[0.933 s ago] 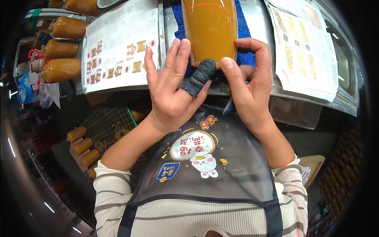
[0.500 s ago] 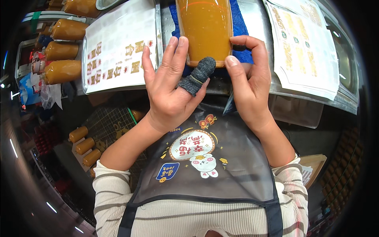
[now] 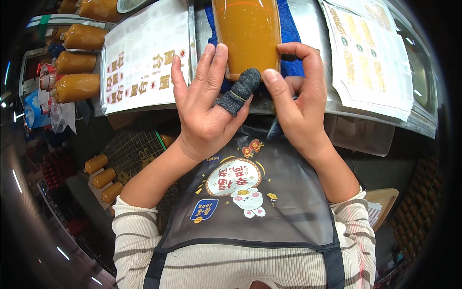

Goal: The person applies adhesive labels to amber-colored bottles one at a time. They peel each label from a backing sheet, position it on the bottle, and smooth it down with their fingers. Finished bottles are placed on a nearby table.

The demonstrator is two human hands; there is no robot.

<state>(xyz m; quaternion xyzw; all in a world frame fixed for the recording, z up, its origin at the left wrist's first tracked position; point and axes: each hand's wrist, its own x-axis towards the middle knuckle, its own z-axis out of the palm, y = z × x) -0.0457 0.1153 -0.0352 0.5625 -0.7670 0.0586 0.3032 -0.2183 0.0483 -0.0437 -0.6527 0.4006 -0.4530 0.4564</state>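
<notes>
A glossy amber-brown bottle (image 3: 248,41) lies on a blue towel (image 3: 292,29) at the top middle, its upper part cut off by the picture's edge. My left hand (image 3: 204,106) is open at its lower left, fingers stretched and fingertips beside its side. A dark grey knitted finger cover (image 3: 239,91) sits on that hand's index finger, banded near its base, with its tip at the bottle's lower end. My right hand (image 3: 303,96) grips the bottle's lower right edge, index fingertip against the side and thumb at the corner. Its other fingers curl under, partly hidden.
Left of the towel lies a white sheet (image 3: 144,91) with gold and red labels on a tray. Another label sheet (image 3: 363,62) lies to the right. Several amber bottles (image 3: 77,87) line the far left. The metal table's edge (image 3: 262,108) runs before my apron (image 3: 284,192).
The bottle has shifted slightly to the left. My right hand has moved left with it, and the covered left index finger has moved a little left too.
</notes>
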